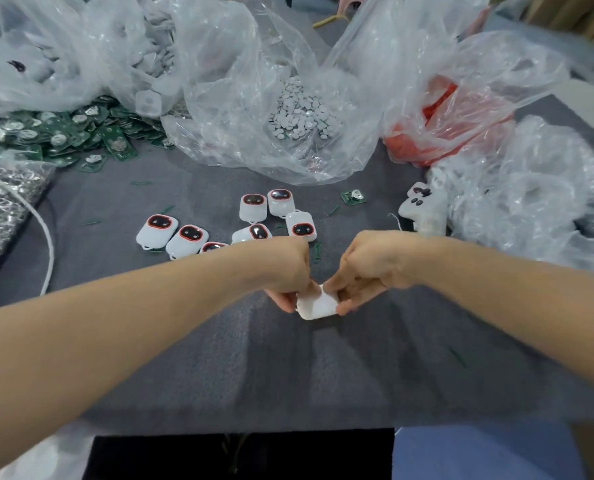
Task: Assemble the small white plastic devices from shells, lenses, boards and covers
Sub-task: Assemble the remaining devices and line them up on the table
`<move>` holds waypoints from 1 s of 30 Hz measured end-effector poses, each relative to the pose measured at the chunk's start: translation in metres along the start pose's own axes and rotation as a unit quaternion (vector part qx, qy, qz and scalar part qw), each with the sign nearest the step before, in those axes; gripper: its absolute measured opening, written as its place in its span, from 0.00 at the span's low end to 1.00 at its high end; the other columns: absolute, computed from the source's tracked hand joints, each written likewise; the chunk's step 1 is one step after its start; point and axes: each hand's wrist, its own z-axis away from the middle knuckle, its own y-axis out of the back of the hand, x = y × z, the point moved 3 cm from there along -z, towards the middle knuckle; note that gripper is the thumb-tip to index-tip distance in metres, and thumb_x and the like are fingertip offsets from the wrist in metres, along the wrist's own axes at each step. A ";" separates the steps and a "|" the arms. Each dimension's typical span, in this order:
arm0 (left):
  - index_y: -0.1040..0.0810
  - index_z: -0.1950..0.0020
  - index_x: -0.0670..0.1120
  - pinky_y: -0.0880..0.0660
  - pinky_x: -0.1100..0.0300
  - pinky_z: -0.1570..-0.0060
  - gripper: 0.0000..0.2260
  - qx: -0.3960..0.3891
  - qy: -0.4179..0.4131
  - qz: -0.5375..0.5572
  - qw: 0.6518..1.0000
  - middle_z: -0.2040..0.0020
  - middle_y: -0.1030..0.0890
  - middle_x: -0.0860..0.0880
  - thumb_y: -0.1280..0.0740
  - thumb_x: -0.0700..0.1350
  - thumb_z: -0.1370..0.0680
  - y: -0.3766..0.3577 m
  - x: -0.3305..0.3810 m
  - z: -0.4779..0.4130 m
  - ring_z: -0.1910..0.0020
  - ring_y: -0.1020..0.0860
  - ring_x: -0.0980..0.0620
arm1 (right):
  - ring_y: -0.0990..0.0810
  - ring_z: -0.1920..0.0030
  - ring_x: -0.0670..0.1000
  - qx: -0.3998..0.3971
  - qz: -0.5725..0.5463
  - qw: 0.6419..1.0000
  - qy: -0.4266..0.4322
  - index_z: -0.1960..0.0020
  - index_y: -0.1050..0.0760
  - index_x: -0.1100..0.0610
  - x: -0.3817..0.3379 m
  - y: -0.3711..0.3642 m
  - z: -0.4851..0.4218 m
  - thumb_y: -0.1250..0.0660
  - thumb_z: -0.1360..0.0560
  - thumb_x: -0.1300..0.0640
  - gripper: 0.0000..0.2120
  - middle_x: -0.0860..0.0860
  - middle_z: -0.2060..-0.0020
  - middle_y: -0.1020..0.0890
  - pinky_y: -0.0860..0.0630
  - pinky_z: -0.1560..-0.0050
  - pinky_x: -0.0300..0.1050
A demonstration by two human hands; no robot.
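A small white plastic device (318, 306) is held between both hands just above the grey mat (184, 358), its plain white back facing me. My left hand (288, 271) pinches its left end and my right hand (364, 271) pinches its right end, fingers curled round it. Beyond the hands lie several finished white devices with dark lenses ringed in red (157, 232). A pile of green circuit boards (80, 133) sits at the far left. One loose board (352, 196) lies right of the devices.
Clear plastic bags crowd the far side: one with small white round discs (302, 112), one with white covers (150, 53), one with orange-red parts (441, 133). White shells (423, 209) spill from a bag at right. A white cord (46, 244) curves at left.
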 end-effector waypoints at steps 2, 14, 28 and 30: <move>0.22 0.52 0.41 0.20 0.57 0.51 0.10 -0.014 0.005 -0.019 1.000 0.64 0.15 0.48 0.33 0.49 0.22 0.002 -0.001 0.000 0.62 0.16 0.49 | 0.19 0.76 0.51 -0.037 0.026 0.997 -0.066 0.59 0.26 0.68 0.001 0.002 -0.001 0.32 0.24 0.61 0.10 0.57 0.75 0.20 0.20 0.72 0.37; 0.27 0.52 0.42 0.23 0.67 0.69 0.06 -0.016 0.015 0.027 0.999 0.69 0.18 0.49 0.34 0.45 0.21 0.000 0.003 -0.005 0.66 0.18 0.54 | 0.17 0.69 0.62 -0.147 -0.151 0.949 -0.234 0.49 0.28 0.74 0.009 -0.003 -0.011 0.41 0.19 0.61 0.13 0.67 0.56 0.21 0.20 0.71 0.43; 0.25 0.56 0.45 0.19 0.59 0.65 0.04 0.058 -0.063 0.050 0.995 0.61 0.16 0.43 0.35 0.43 0.22 -0.010 -0.006 0.009 0.68 0.17 0.47 | 0.17 0.71 0.55 0.001 -0.267 0.963 -0.026 0.52 0.26 0.70 0.031 -0.026 0.010 0.35 0.22 0.63 0.09 0.59 0.71 0.18 0.19 0.69 0.40; 0.27 0.55 0.48 0.20 0.53 0.59 0.05 0.143 -0.102 0.016 0.984 0.56 0.19 0.48 0.33 0.47 0.24 -0.021 -0.019 0.015 0.65 0.20 0.48 | 0.16 0.69 0.54 0.049 -0.329 0.941 0.054 0.52 0.24 0.71 0.047 -0.035 0.013 0.33 0.23 0.63 0.09 0.59 0.70 0.18 0.19 0.68 0.39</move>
